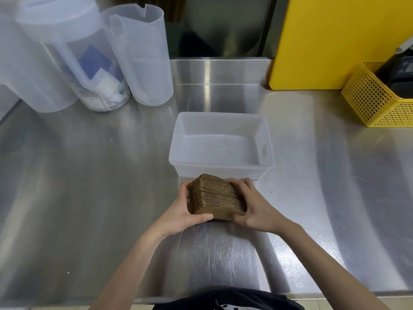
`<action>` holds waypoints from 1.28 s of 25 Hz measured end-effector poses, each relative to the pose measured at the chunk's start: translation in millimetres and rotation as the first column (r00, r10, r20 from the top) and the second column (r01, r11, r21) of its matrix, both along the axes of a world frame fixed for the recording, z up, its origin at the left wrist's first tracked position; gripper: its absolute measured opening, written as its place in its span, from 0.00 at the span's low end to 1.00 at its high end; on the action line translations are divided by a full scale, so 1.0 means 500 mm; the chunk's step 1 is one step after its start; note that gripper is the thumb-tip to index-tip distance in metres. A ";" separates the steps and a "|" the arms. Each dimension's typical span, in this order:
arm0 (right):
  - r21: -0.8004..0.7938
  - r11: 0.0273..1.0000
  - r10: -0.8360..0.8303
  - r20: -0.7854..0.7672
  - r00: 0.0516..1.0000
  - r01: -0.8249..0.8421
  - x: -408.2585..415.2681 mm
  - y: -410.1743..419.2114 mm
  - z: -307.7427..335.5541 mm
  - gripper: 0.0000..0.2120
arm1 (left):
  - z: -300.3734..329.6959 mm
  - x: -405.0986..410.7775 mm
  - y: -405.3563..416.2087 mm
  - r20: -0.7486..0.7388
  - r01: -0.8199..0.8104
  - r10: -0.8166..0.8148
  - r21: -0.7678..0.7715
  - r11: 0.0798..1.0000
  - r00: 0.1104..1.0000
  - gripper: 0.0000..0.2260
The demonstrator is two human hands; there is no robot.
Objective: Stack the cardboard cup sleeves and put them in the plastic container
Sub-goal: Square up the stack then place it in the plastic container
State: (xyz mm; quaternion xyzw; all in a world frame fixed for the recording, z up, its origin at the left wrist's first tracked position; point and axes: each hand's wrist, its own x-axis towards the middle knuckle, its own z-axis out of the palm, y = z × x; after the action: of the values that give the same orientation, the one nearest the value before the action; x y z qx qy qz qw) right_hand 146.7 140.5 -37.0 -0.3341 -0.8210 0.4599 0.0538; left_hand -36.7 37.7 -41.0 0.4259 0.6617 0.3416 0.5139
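Observation:
A thick stack of brown cardboard cup sleeves point(215, 196) stands on edge on the steel counter, just in front of the plastic container. My left hand point(182, 210) presses its left end and my right hand point(253, 206) presses its right end, so both hands clamp the stack between them. The translucent rectangular plastic container point(267, 153) sits directly behind the stack with nothing inside it. Its near rim almost touches the top of the stack.
Tall translucent plastic pitchers point(143, 57) stand at the back left, one holding paper scraps. A yellow board point(335, 39) leans at the back right, with a yellow perforated basket point(375, 101) holding a dark device beside it. The steel counter point(89, 175) stretches around.

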 end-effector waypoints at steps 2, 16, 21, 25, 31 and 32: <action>0.022 0.999 0.038 0.037 0.999 -0.039 -0.003 0.003 0.004 0.37 | -0.010 -0.007 -0.002 -0.088 0.018 -0.021 -0.038 0.999 0.996 0.38; 0.080 0.989 0.116 0.123 0.986 -0.126 -0.015 -0.010 0.001 0.46 | -0.009 -0.010 -0.022 -0.339 0.022 -0.029 -0.025 0.999 0.940 0.47; -0.009 0.999 0.050 0.093 0.994 -0.049 0.005 -0.009 -0.005 0.51 | -0.019 -0.011 -0.031 -0.394 0.040 -0.054 -0.044 0.998 0.917 0.44; -0.021 0.999 0.040 0.109 0.993 -0.037 0.023 -0.004 -0.018 0.49 | -0.028 -0.017 -0.032 -0.413 0.061 -0.078 -0.053 0.997 0.907 0.43; -0.018 0.999 0.038 0.080 0.996 -0.037 0.028 0.001 -0.028 0.43 | -0.029 -0.033 -0.035 -0.368 -0.003 -0.030 -0.088 0.996 0.929 0.48; -0.033 0.999 0.032 0.073 0.997 -0.030 0.025 -0.001 -0.030 0.42 | -0.027 -0.032 -0.035 -0.370 -0.002 -0.031 -0.090 0.996 0.928 0.47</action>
State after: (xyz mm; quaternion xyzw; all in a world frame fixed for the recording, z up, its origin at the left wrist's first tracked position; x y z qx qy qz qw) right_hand 159.3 140.2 -52.1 -0.3387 -0.8201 0.4610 0.0111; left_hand -52.6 20.4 -54.7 0.4646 0.7582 0.2215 0.4004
